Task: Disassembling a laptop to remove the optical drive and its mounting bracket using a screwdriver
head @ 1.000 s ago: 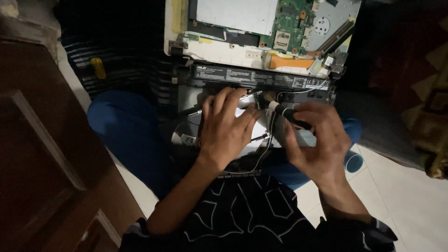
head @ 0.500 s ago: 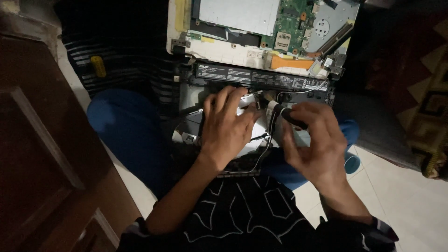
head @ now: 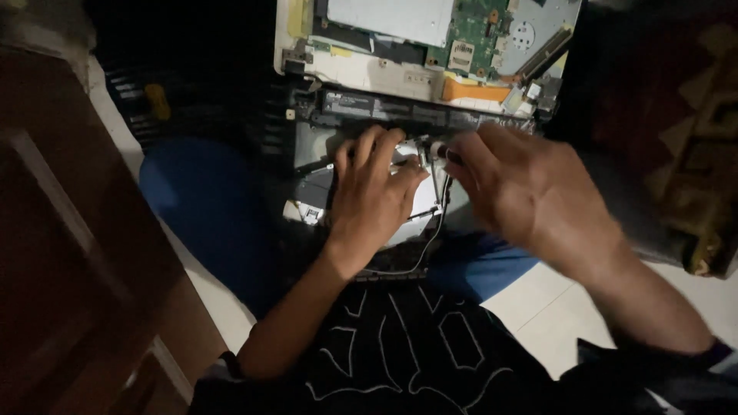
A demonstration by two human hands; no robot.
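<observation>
Below the long black battery, the opened laptop base is pressed flat by the left hand, while a screwdriver is pinched in the right hand; a slip could nick the loose black cable.

You see a dim picture. The light falls mostly on the far opened laptop and on the tiled floor at near right. Your right hand looks blurred. The left side and the corners stay in deep shadow.
</observation>
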